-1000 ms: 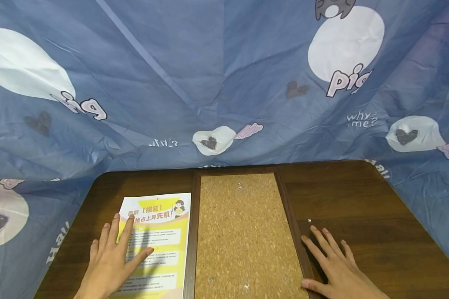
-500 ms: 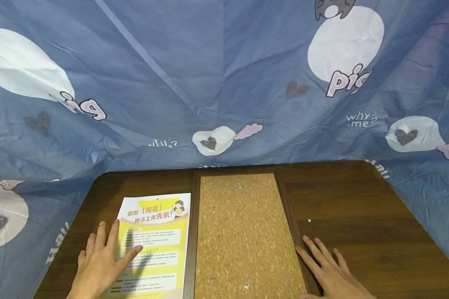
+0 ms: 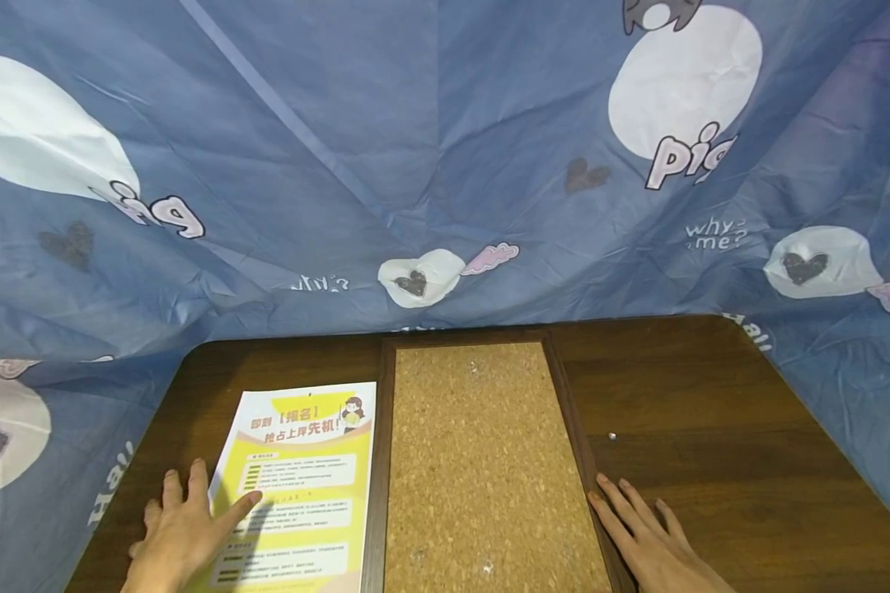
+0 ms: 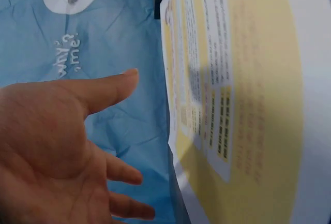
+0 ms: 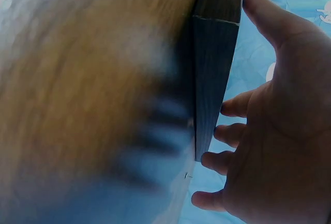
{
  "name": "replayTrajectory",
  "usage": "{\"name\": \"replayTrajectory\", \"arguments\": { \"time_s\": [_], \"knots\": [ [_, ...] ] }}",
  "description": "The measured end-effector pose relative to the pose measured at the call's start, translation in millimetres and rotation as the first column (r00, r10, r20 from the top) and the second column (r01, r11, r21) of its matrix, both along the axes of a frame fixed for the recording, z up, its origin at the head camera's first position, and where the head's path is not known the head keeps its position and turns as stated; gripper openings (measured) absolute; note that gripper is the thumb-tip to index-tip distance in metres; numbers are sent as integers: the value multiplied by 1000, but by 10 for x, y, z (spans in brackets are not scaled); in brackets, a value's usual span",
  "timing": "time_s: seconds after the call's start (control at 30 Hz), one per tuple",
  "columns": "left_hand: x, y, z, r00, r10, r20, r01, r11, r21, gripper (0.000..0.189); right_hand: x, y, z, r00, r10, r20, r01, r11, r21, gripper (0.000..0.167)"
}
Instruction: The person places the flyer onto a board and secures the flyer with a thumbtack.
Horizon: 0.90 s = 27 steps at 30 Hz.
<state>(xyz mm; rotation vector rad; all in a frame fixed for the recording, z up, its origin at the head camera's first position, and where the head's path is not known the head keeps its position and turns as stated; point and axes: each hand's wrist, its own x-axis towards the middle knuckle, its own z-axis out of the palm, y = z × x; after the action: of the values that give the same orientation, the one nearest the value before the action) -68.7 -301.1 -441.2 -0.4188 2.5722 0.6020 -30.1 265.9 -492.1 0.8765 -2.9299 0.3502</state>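
A hand could pass above the cork board (image 3: 482,461), between the left hand (image 3: 178,535) and the right hand (image 3: 648,535), minding the small shiny bits (image 3: 488,568) on its face. The frame (image 3: 580,436) makes a raised ridge along the board's sides, and the right hand crowds its right edge. Farther right, the table (image 3: 742,445) offers a broad lane, with a small pin (image 3: 612,436) near the frame. On the left, the paper (image 3: 304,453) takes up the stretch beside the frame; the left wrist view shows a gap between it and the left thumb. Behind everything, the hanging cloth (image 3: 445,165) blocks the far side
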Motion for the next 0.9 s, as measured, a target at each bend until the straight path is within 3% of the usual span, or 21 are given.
{"name": "replayTrajectory", "arguments": {
  "time_s": [0.27, 0.43, 0.67, 0.77, 0.9],
  "knots": [
    [-5, -34, -70, 997, 64, 52, -65, 998, 22, 135, 9, 0, -20, 1000, -3, 6, 4, 1000, -10, 109],
    [3, -39, -102, 997, 60, 56, -59, 998, -21, 138, 14, 7, -33, 1000, -6, 12, 7, 1000, -17, 109],
    [-8, 1, -127, 975, 181, 129, -184, 983, 7, 147, 27, 15, -52, 1000, -9, 15, 9, 1000, -18, 110],
    [-3, 14, -127, 981, 161, 112, -161, 987, -11, 141, 25, 15, -53, 1000, -8, 13, 8, 1000, -20, 110],
    [7, 40, -127, 992, 117, 41, -114, 991, -67, 122, 12, 15, -47, 1000, 8, -3, -8, 1000, -13, 111]
  ]
}}
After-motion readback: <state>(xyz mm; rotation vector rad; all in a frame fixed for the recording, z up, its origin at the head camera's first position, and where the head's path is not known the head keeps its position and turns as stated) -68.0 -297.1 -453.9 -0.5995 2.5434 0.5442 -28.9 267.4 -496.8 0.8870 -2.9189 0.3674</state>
